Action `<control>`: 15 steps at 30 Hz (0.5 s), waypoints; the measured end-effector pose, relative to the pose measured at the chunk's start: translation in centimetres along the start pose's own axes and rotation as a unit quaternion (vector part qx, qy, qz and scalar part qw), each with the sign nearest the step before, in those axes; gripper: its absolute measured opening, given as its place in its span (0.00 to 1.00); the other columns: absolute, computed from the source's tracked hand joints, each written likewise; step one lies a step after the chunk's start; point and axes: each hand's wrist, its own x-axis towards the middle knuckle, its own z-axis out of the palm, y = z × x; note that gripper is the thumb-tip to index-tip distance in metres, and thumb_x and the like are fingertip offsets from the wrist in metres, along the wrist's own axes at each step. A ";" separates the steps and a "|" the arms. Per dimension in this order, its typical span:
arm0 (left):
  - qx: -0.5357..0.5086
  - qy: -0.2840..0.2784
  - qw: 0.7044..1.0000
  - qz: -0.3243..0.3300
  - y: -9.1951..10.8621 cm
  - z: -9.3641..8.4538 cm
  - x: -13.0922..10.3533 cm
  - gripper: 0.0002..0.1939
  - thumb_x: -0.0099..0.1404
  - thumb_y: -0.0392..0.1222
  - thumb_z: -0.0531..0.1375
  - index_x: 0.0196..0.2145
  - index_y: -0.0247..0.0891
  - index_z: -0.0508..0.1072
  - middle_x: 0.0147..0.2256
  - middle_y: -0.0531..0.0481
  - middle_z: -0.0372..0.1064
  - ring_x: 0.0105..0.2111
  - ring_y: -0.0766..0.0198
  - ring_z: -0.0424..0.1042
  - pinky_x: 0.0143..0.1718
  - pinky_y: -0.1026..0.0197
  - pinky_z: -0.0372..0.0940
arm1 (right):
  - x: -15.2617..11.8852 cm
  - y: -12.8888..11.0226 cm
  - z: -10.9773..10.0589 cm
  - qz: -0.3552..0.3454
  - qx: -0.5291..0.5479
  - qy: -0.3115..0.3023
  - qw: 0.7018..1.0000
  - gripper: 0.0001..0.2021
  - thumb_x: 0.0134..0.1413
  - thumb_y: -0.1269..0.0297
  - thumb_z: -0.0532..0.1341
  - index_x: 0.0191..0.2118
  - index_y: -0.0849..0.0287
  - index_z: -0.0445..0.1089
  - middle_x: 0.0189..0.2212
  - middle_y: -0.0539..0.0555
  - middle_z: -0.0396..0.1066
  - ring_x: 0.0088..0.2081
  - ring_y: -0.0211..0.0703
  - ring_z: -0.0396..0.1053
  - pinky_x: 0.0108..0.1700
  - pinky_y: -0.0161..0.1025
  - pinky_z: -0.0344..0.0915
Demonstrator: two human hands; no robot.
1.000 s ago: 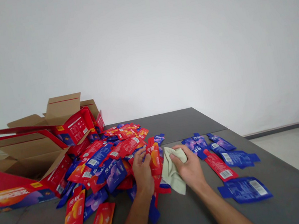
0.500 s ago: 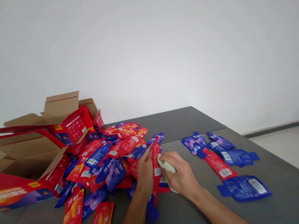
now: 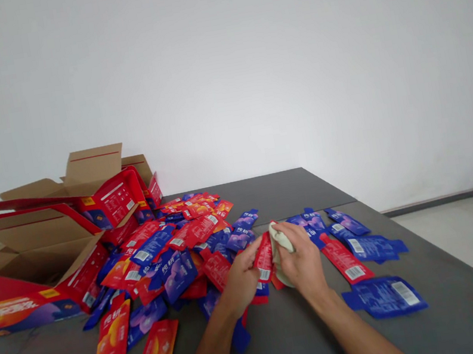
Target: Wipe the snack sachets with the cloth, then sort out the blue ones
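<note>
Between my hands is a red pouch with a white barcode, raised above the table. My left hand is closed on its left edge, thumb on the face. My right hand is closed around a pale, whitish cloth, which it presses against the pouch's right side. To the left of my hands spreads a heap of red and blue pouches, with a blue pouch on its near side. A few pouches lie on the right, among them a red pouch and a blue pouch.
Open red cardboard boxes with brown insides stand at the left edge, flaps up. The dark grey table meets a white wall behind. Its right edge drops to a pale floor.
My hands have shifted right with the red pouch, which is now turned and partly covered by the cloth and fingers. A blue pouch behind my left hand has come into view.
</note>
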 end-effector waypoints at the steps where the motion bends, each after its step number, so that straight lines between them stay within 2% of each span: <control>1: 0.002 -0.001 1.000 0.010 0.0 0.2 0.0 0.38 0.46 0.24 0.55 0.55 0.43 0.75 0.52 0.47 0.75 0.53 0.51 0.72 0.53 0.53 0.66 | 0.1 0.1 -0.1 -0.004 -0.004 -0.005 1.000 0.14 0.63 0.67 0.56 0.51 0.54 0.74 0.49 0.59 0.73 0.51 0.52 0.69 0.55 0.52 0.65; 4: -0.002 0.011 1.000 0.020 -0.1 0.2 0.0 0.38 0.47 0.25 0.55 0.57 0.42 0.74 0.53 0.46 0.74 0.54 0.51 0.72 0.54 0.53 0.65 | -0.1 0.0 0.2 -0.028 -0.001 -0.054 0.998 0.16 0.62 0.69 0.55 0.51 0.53 0.73 0.50 0.57 0.75 0.51 0.51 0.70 0.54 0.52 0.65; 11: -0.041 0.123 0.992 0.006 -0.7 -1.2 0.3 0.42 0.45 0.24 0.57 0.60 0.41 0.70 0.46 0.44 0.78 0.44 0.53 0.76 0.47 0.56 0.69 | -0.8 -1.9 1.3 -0.077 0.045 -0.165 0.982 0.18 0.57 0.78 0.54 0.47 0.54 0.73 0.45 0.55 0.77 0.43 0.48 0.72 0.47 0.46 0.65; 15: -0.064 0.110 0.992 0.024 -0.3 -1.0 0.4 0.43 0.46 0.25 0.61 0.61 0.42 0.67 0.46 0.45 0.78 0.47 0.52 0.76 0.49 0.54 0.69 | -0.9 -2.5 1.1 -0.041 0.075 -0.213 0.973 0.18 0.53 0.80 0.56 0.43 0.53 0.74 0.39 0.52 0.77 0.41 0.46 0.71 0.45 0.42 0.65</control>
